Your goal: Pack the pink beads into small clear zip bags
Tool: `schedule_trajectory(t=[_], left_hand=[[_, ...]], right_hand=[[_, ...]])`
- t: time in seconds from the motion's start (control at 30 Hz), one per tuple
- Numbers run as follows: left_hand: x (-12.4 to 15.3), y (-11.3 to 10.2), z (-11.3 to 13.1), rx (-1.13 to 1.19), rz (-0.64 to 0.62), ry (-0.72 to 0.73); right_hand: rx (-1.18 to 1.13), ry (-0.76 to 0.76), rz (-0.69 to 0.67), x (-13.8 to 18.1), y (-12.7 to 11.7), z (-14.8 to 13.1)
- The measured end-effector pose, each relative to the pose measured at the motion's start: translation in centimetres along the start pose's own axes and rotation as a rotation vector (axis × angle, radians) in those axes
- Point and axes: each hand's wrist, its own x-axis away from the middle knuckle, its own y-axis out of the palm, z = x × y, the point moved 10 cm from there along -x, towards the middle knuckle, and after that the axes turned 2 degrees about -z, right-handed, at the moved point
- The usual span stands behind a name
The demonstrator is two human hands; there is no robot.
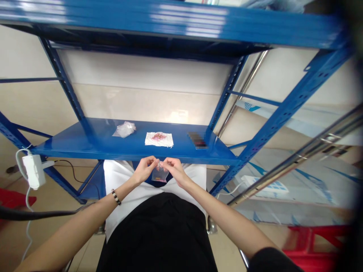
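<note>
Both of my hands hold a small clear plastic bag by its top edge, just in front of the blue shelf. My left hand pinches the bag's left corner and my right hand pinches the right corner. A few small reddish pieces lie at the bottom of the bag. On the shelf behind my hands lies a white tissue with a heap of small pink and red pieces on it. A beaded bracelet is on my left wrist.
A crumpled clear plastic bag lies on the shelf to the left of the tissue. A dark flat object lies to the right. A white power adapter with a cable hangs at the shelf's left end. Red stools stand on the floor.
</note>
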Motion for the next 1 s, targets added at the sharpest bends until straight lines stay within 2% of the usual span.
schedule_trajectory(t=[0.13, 0.3, 0.43, 0.67, 0.87, 1.0], left_hand=[[-0.6, -0.5, 0.7, -0.043, 0.009, 0.024], [0.0, -0.7, 1.8, -0.140, -0.016, 0.069], [-0.2, -1.3, 1.6, -0.196, -0.018, 0.074], [-1.3, -2.3, 0.7, -0.188, 0.009, 0.042], [0.2, -2.2, 1.6, -0.160, 0.010, 0.059], [0.9, -1.4, 1.7, -0.067, -0.060, 0.059]], right_hand=[[0.016, -0.007, 0.008, -0.7, -0.4, -0.4], [0.025, -0.043, 0.039, 0.2, -0.5, -1.0], [-0.006, -0.037, 0.026, 0.2, -0.3, -0.6], [-0.002, -0.009, 0.008, -1.0, -0.8, 0.1], [0.021, -0.032, -0.015, 0.0, -0.7, -0.3], [0.058, -0.058, -0.094, 0.4, -0.5, -0.9]])
